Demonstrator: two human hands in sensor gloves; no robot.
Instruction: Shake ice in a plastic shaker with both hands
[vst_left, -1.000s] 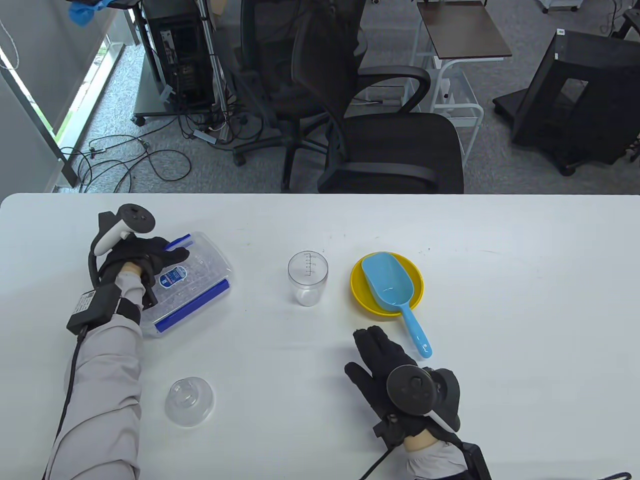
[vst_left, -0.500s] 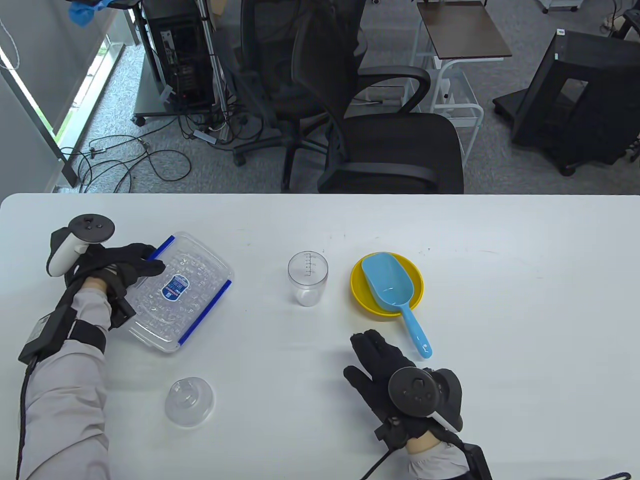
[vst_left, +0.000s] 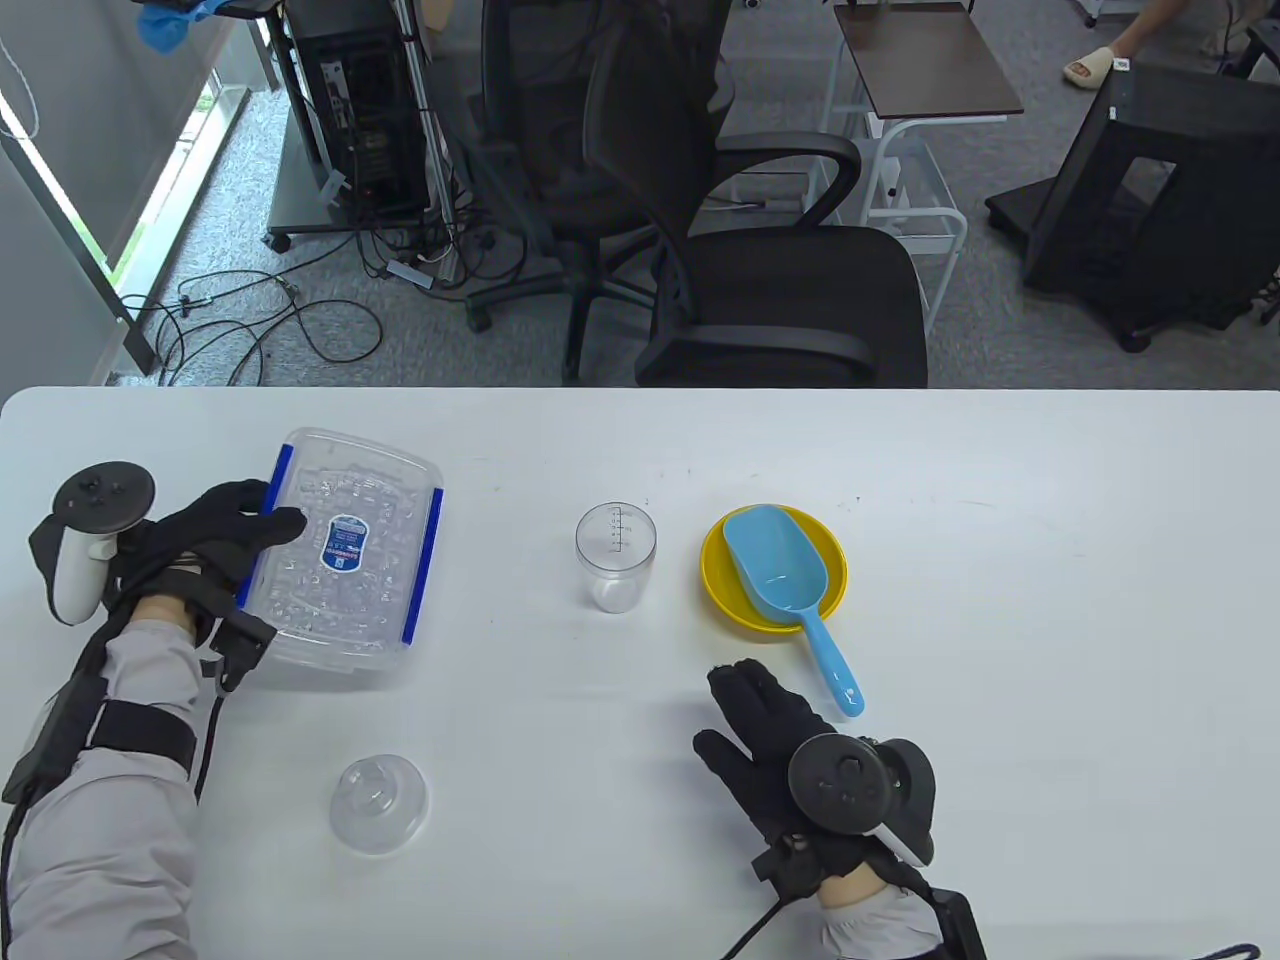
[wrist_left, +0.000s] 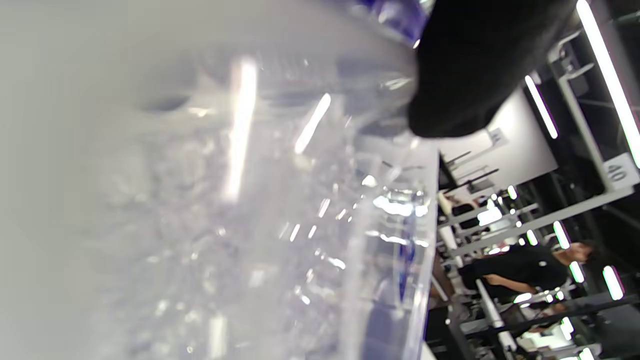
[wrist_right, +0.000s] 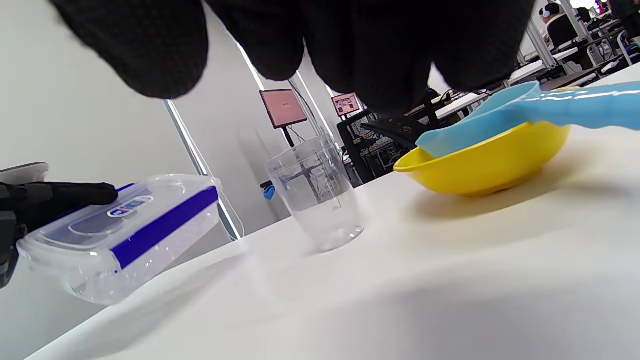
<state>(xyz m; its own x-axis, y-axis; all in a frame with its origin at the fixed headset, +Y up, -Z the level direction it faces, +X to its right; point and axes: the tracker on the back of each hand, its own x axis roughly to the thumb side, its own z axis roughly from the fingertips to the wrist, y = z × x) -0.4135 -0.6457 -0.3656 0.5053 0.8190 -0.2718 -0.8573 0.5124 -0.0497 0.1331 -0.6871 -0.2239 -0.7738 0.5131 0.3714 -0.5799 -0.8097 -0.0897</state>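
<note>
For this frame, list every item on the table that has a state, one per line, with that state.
Ice box: lid on, blue clasps along both long sides, ice inside, held by the left hand.
Shaker cup: upright, open-topped, no ice in it.
Shaker lid: off the cup, lying apart near the front edge.
Blue scoop: resting in the yellow bowl, untouched.
Right hand: flat on the table, holding nothing.

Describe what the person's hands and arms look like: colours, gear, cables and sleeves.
Both hands, left hand and right hand, wear black fabric gloves. Each back carries a strapped tracker: a dark round disc with a white handle. Sleeves are light grey. A black band and a black box with a cable sit on the left forearm; a black cable trails from the right wrist.
</note>
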